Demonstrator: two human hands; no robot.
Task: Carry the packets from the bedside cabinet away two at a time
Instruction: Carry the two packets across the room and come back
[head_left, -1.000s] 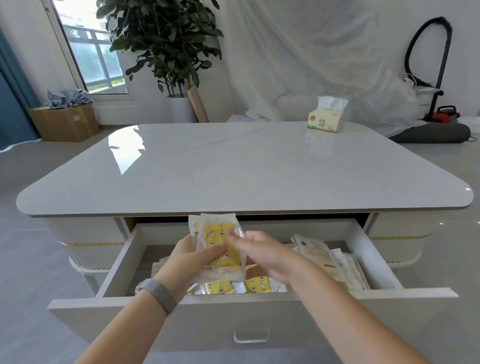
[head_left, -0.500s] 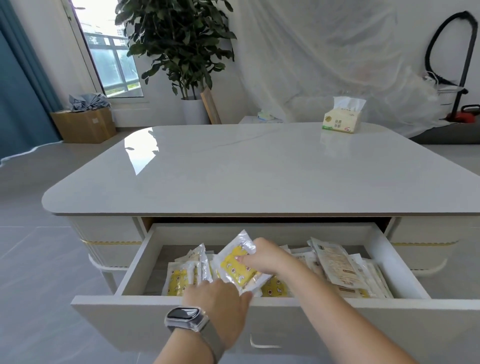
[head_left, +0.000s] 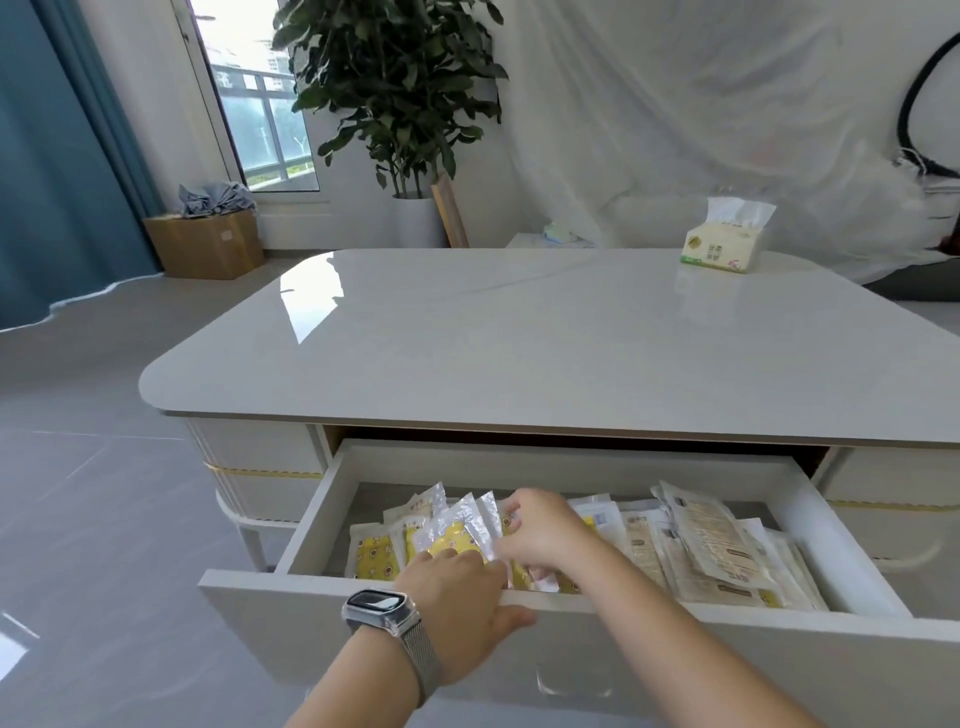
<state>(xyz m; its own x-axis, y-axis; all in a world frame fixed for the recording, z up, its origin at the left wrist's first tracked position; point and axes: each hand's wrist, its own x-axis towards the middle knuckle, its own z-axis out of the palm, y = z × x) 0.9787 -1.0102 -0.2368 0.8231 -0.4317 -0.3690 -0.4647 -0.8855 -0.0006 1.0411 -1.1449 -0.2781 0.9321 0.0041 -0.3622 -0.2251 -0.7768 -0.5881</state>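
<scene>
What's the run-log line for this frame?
phase: picking | left hand: on yellow packet | right hand: among packets | drawer: open

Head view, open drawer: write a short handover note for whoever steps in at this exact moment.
Left hand: reaching into the open drawer, fingers on a yellow packet; grip unclear.
Right hand: down among the yellow packets, fingers curled on one.
Paler packets are stacked on the drawer's right side.
Done: drawer open, hands on the packets.
Left: lift two packets, carry them away, repeat.
</scene>
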